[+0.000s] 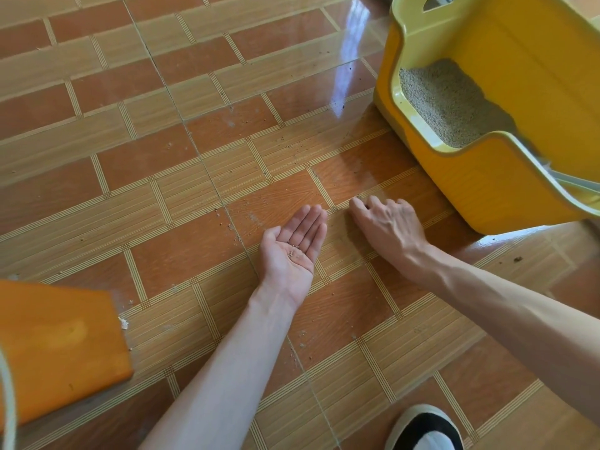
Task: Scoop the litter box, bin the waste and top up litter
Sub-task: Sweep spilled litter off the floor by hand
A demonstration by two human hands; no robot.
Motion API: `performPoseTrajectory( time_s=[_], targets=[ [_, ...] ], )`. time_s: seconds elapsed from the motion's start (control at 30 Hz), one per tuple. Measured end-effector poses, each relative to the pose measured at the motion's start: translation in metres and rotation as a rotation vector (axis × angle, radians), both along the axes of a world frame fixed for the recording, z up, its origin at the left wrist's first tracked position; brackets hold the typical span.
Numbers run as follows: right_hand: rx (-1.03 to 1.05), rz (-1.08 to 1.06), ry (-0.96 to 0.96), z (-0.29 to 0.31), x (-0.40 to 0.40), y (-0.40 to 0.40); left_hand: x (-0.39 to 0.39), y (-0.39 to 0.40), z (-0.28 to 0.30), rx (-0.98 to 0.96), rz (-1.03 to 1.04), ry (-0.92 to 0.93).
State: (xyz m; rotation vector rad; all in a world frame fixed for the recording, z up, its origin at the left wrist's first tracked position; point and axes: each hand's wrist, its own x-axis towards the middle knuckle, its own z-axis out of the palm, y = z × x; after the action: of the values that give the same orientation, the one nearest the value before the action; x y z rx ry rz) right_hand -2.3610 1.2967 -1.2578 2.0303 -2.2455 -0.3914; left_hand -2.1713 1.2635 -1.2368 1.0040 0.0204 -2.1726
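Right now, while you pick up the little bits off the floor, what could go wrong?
1. The grains lie loose on the flat, open left hand; a tilt could spill them back onto the floor.
2. The right hand picks at tiny bits; some scattered ones may get missed.
3. The shoe could crush or spread stray grains nearby.

The yellow litter box (493, 131) stood at the frame's upper right, open-topped, with grey litter (448, 105) inside. A few stray litter grains (292, 252) lay in my upturned left palm, lower centre.
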Motion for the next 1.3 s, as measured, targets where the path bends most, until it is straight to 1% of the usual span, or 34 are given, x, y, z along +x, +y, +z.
performPoseTrajectory(
  time_s=[0.1,0.2,0.3,0.4,0.57,0.67,0.7,0.8,0.87,0.97,1.07,1.17,1.2,1.3],
  targets=[
    [0.046,-0.009,0.042,0.0,0.003,0.001,0.0,0.0,0.001,0.003,0.001,0.0],
    [0.047,-0.036,0.067,0.0,0.002,0.001,0.0,0.0,0.003,0.004,0.002,-0.006],
    [0.046,-0.052,0.056,0.003,0.003,0.002,0.0,0.0,0.003,0.007,0.007,0.005],
    [0.11,-0.025,0.012,0.006,0.005,0.001,0.0,-0.001,0.003,0.013,0.011,0.01],
    [0.056,-0.172,-0.278,0.009,0.005,0.003,-0.001,0.0,0.004,0.01,0.016,0.015],
    [0.075,-0.217,-0.45,0.009,0.006,0.012,-0.001,0.0,0.003,0.006,0.017,0.01],
    [0.064,-0.208,-0.473,0.011,0.007,0.014,-0.001,0.0,0.002,0.006,0.018,0.008],
    [0.048,-0.322,-0.608,0.019,0.011,0.015,-0.001,0.001,-0.001,0.012,0.016,-0.004],
    [-0.006,-0.369,-0.676,0.024,0.012,0.013,-0.002,0.002,-0.004,0.012,0.015,-0.008],
    [-0.144,-0.273,-0.6,0.034,0.024,0.009,-0.005,0.003,-0.006,0.013,0.018,-0.029],
    [-0.217,-0.174,-0.645,0.047,0.051,0.007,-0.009,0.003,-0.009,0.042,0.013,-0.046],
    [-0.153,-0.125,-0.758,0.058,0.078,0.009,-0.013,0.001,-0.014,0.07,-0.018,-0.04],
    [-0.12,-0.103,-0.762,0.06,0.086,0.01,-0.013,0.001,-0.015,0.074,-0.033,-0.024],
    [-0.042,-0.013,-0.629,0.061,0.102,0.008,-0.014,0.002,-0.017,0.081,-0.051,0.025]
  ],
)
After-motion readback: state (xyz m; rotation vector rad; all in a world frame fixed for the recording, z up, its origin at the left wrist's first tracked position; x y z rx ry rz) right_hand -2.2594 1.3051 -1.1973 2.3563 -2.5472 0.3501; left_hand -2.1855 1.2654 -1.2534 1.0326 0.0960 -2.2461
